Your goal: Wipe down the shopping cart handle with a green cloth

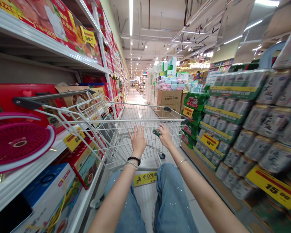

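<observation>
A wire shopping cart (145,120) stands crosswise in front of me, its dark handle (55,96) at the left. My left hand (138,141), with dark and pale bracelets at the wrist, is open with fingers spread against or just in front of the cart's near side; I cannot tell if it touches the wires. At the right part of the same side, my right hand (166,136) has its fingers closed on a small dark green object (156,132), whose kind I cannot make out. Nothing large shows in the basket.
Shelves of red boxes (84,42) run along the left, with a round magenta fan-like item (19,142) close by. On the right are stacked beer cans (276,152), green cartons (196,102) and a wet wipes box (169,97). A yellow floor sign (145,178) lies between my legs.
</observation>
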